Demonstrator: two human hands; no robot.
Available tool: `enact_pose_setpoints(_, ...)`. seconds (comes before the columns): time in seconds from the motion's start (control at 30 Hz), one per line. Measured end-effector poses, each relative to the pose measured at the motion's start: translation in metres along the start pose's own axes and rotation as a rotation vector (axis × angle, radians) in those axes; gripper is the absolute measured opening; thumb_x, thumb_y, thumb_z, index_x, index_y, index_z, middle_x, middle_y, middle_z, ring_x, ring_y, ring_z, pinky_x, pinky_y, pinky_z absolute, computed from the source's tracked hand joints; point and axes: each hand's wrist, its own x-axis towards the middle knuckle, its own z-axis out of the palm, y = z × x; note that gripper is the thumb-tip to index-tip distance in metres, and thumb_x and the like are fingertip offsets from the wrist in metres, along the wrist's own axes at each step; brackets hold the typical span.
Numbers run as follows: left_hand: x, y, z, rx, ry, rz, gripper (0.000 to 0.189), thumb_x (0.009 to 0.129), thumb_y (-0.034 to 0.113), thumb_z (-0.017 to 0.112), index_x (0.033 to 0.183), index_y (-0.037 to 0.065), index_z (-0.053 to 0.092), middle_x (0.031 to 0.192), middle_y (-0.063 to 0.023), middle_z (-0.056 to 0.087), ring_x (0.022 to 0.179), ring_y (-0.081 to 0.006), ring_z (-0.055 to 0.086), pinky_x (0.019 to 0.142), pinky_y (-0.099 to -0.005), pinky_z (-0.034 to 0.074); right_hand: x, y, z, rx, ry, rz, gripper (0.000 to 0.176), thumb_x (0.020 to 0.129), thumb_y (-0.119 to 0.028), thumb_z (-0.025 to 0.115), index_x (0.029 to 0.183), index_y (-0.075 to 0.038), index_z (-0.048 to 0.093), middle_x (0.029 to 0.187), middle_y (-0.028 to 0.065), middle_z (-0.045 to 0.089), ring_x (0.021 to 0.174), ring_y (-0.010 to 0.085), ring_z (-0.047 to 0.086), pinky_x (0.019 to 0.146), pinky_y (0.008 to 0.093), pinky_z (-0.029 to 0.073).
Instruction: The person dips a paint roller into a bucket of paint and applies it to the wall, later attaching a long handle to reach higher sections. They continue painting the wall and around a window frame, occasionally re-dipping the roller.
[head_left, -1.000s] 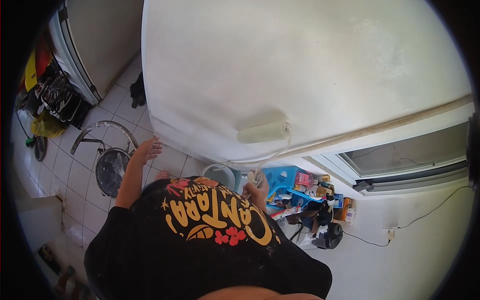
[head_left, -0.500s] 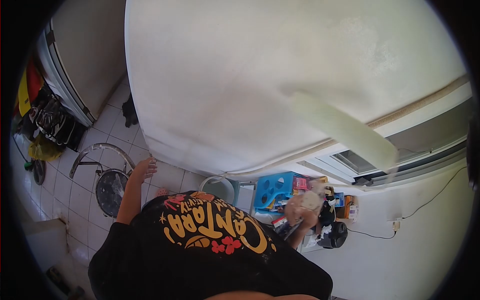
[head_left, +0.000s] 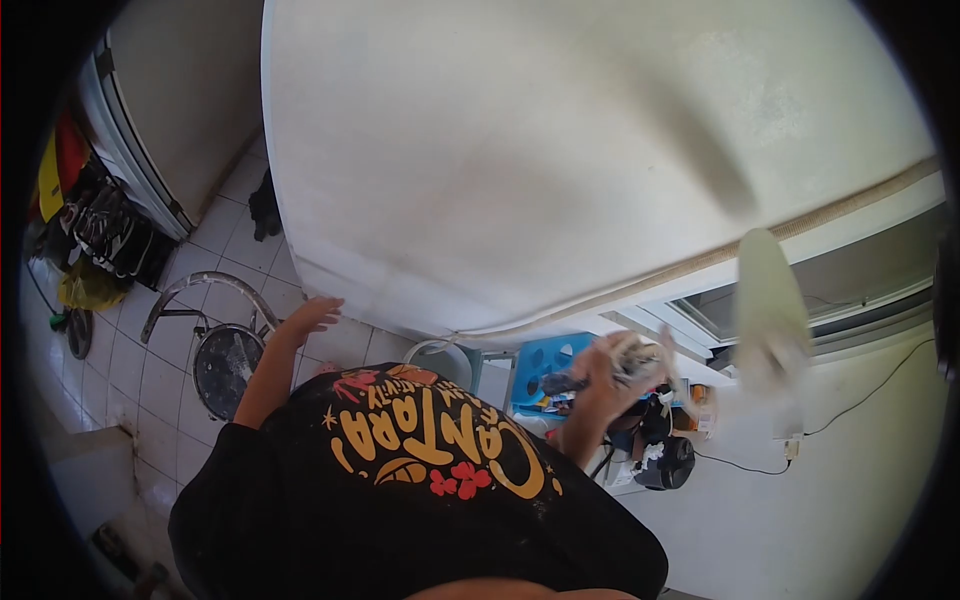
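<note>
My right hand (head_left: 603, 372) is closed round the handle of a paint roller, and both are smeared by motion. The roller's pale green sleeve (head_left: 770, 290) stands upright at the right, in front of the window frame and beside the large white wall panel (head_left: 480, 150). A dark shadow falls on the panel near the sleeve. On the left, my left hand (head_left: 318, 314) is held out with its fingers apart and nothing in it, close to the panel's lower left edge and above the round stool (head_left: 226, 368).
A blue basket (head_left: 535, 362) and a black container (head_left: 672, 463) stand among small items behind my right hand. A pale bucket (head_left: 440, 358) is by the panel's foot. Bags and a yellow sack (head_left: 92, 287) lie at the far left. A cable runs to a wall socket (head_left: 791, 448).
The roller sleeve has swung right, from slanting across the panel's lower edge to nearly upright. My right hand has risen slightly. My left hand has moved a little right and up.
</note>
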Motion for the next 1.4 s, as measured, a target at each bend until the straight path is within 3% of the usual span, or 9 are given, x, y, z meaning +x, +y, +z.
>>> enact_pose_setpoints(0.2, -0.047, 0.086, 0.069, 0.206, -0.446, 0.299, 0.072, 0.088, 0.051, 0.061, 0.136, 0.0, 0.047, 0.133, -0.0174, 0.054, 0.125, -0.0274, 0.05, 0.104, -0.0398, 0.04, -0.026, 0.028, 0.061, -0.591, -0.093, 0.094, 0.064, 0.074, -0.016, 0.086, 0.126, 0.001, 0.055, 0.101, 0.0127, 0.059, 0.088, 0.019, 0.059, 0.075, 0.0316, 0.051)
enact_pose_setpoints(0.3, -0.055, 0.103, 0.098, 0.419, -0.618, 0.491, 0.067, 0.092, 0.048, 0.06, 0.135, -0.002, 0.047, 0.132, -0.0195, 0.054, 0.126, -0.0301, 0.05, 0.105, -0.0402, 0.039, -0.036, 0.015, 0.093, -0.145, -0.082, 0.616, 0.061, 0.071, -0.007, 0.086, 0.123, -0.001, 0.054, 0.099, 0.0092, 0.059, 0.085, 0.0147, 0.059, 0.071, 0.0277, 0.051)
enact_pose_setpoints(0.53, -0.111, 0.136, 0.136, 0.139, -0.834, 0.555, 0.08, 0.093, 0.039, 0.063, 0.148, -0.003, 0.024, 0.142, -0.0218, 0.044, 0.134, -0.0274, 0.04, 0.112, -0.0395, 0.033, -0.043, 0.019, 0.139, 0.157, -0.165, 0.727, 0.042, 0.082, -0.005, 0.076, 0.116, 0.0, 0.053, 0.092, 0.0033, 0.055, 0.069, 0.0074, 0.05, 0.058, 0.0212, 0.044)
enact_pose_setpoints(0.67, -0.097, 0.124, 0.141, -0.064, -0.718, 0.518, 0.057, 0.091, 0.021, 0.067, 0.137, 0.0, 0.04, 0.117, -0.0116, 0.06, 0.103, -0.0164, 0.059, 0.089, -0.0326, 0.05, -0.041, 0.033, 0.134, 0.127, -0.359, 0.768, 0.041, 0.08, -0.009, 0.078, 0.115, 0.001, 0.057, 0.099, 0.0057, 0.059, 0.087, 0.0118, 0.056, 0.076, 0.0255, 0.05)
enact_pose_setpoints(0.8, -0.098, 0.115, 0.143, -0.277, -0.595, 0.555, 0.024, 0.094, 0.018, 0.06, 0.106, 0.005, 0.045, 0.075, -0.0029, 0.053, 0.052, -0.0114, 0.055, 0.046, -0.026, 0.045, -0.019, 0.024, 0.113, -0.269, -0.532, 0.296, 0.056, 0.081, -0.024, 0.076, 0.126, 0.002, 0.056, 0.111, 0.0175, 0.062, 0.1, 0.0247, 0.06, 0.085, 0.0334, 0.049)
enact_pose_setpoints(0.9, -0.106, 0.123, 0.143, -0.283, -0.536, 0.586, 0.02, 0.094, 0.014, 0.055, 0.107, 0.005, 0.043, 0.072, -0.0033, 0.052, 0.053, -0.0114, 0.055, 0.046, -0.0254, 0.045, -0.015, 0.009, 0.102, -0.326, -0.382, 0.238, 0.055, 0.08, -0.024, 0.077, 0.125, 0.001, 0.057, 0.114, 0.0177, 0.063, 0.105, 0.0266, 0.06, 0.09, 0.0379, 0.048)
enact_pose_setpoints(0.97, -0.104, 0.136, 0.148, -0.296, -0.561, 0.629, 0.021, 0.094, 0.014, 0.054, 0.109, 0.005, 0.043, 0.072, -0.0038, 0.053, 0.053, -0.011, 0.055, 0.046, -0.025, 0.044, -0.011, 0.011, 0.097, -0.285, -0.238, -0.184, 0.05, 0.079, -0.024, 0.078, 0.12, 0.0, 0.061, 0.113, 0.0168, 0.063, 0.107, 0.0266, 0.06, 0.092, 0.0407, 0.048)
enact_pose_setpoints(1.07, -0.111, 0.174, 0.154, -0.189, -0.495, 0.632, 0.018, 0.095, 0.015, 0.053, 0.107, 0.004, 0.047, 0.073, -0.0051, 0.056, 0.054, -0.0102, 0.055, 0.047, -0.0242, 0.043, 0.033, -0.011, 0.096, -0.271, -0.523, -0.612, 0.034, 0.078, -0.027, 0.078, 0.103, -0.007, 0.069, 0.109, 0.0091, 0.066, 0.112, 0.026, 0.06, 0.102, 0.0441, 0.042)
enact_pose_setpoints(1.4, -0.167, 0.342, 0.146, -0.003, -0.579, 1.069, 0.018, 0.096, 0.022, 0.049, 0.092, 0.004, 0.052, 0.06, -0.0054, 0.053, 0.049, -0.012, 0.053, 0.043, -0.0255, 0.038, 0.185, -0.065, 0.134, -0.461, -0.653, -0.96, 0.016, 0.076, -0.022, 0.071, 0.069, -0.009, 0.065, 0.084, 0.0026, 0.059, 0.112, 0.0275, 0.055, 0.114, 0.0613, 0.02)
